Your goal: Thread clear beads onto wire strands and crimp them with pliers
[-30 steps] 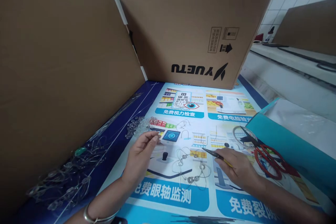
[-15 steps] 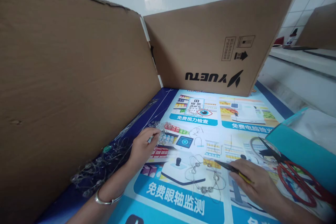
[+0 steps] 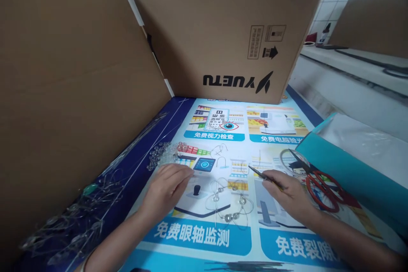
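My left hand point(image 3: 167, 187) is just in front of a pile of clear beads point(image 3: 161, 157), its fingertips pressed together. Anything between them is too small to make out. My right hand point(image 3: 287, 191) grips a slim black-and-yellow pointed tool point(image 3: 261, 173), whose dark tip points left and away from me. Between my hands lies a loop of thin wire with clear beads point(image 3: 242, 200) spaced along it, touched by neither hand. Short bent pieces of wire point(image 3: 219, 149) rest beyond the loop.
Red-handled scissors point(image 3: 323, 191) lie right of my right hand, beside a teal box point(image 3: 338, 170). Tangled beaded wires point(image 3: 76, 221) are at the left. Straight dark wires point(image 3: 248, 266) lie at the near edge. Cardboard panels point(image 3: 191, 34) stand at the left and back.
My left hand has drawn back from the bead pile towards me. My right hand keeps hold of the pointed tool, its tip now farther from the loop. The camera view has shifted.
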`<state>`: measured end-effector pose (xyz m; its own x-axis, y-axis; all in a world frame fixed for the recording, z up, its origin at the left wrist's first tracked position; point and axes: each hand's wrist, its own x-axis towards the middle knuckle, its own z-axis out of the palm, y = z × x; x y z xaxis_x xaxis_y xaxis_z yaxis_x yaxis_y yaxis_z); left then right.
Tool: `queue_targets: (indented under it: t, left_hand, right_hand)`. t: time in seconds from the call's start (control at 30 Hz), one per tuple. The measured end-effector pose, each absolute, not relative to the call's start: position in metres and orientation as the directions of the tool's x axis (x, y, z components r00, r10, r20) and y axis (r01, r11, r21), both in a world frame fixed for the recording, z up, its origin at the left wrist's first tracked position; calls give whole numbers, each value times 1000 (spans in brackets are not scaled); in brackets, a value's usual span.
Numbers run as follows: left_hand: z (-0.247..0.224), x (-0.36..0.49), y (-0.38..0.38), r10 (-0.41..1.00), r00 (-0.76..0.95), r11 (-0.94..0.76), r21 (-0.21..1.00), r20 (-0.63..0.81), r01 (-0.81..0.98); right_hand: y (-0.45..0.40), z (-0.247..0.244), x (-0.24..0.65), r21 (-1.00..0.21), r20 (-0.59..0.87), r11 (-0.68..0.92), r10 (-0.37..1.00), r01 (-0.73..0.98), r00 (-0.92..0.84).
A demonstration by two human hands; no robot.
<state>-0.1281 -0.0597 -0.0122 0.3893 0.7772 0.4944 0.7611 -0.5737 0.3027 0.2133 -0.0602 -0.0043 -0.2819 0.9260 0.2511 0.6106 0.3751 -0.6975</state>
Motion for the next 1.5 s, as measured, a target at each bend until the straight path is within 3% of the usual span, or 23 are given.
queue_targets:
  t: [0.2,0.37,0.53,0.7,0.93,1.03,1.2,1.37,1.5]
  left_hand:
    - [-8,-112,-68,756,458,-638,369,467,676]
    - [-11,-110,-72,764,467,-636,395,445,663]
    - [-14,-107,-69,831,381,-547,478,405,687]
    - [-3,-91,-54,938,304,-345,521,165,781]
    - [5,-53,-28,976,216,-209,286,7,935]
    - [-2,-42,-23,976,217,-214,184,7,959]
    - [-11,-36,-20,975,222,-223,131,20,966]
    - [-4,-37,-27,974,209,-219,133,88,967]
    - [6,-37,-44,945,235,-278,181,228,943]
  right_hand:
    - [-59,1,214,-820,98,220,963,528,-249]
    - [-54,-6,217,-964,24,72,982,256,-187]
    - [-52,-8,216,-994,-1,18,983,104,-182]
    - [-52,-12,219,-991,3,29,980,128,-197]
    - [-51,-11,221,-977,14,68,967,203,-255]
    - [-50,-9,221,-969,3,66,967,239,-255]
    - [-52,-4,219,-945,23,109,962,309,-271]
    - [-58,5,215,-875,65,203,949,440,-308]
    - [-64,7,209,-810,98,265,941,523,-325]
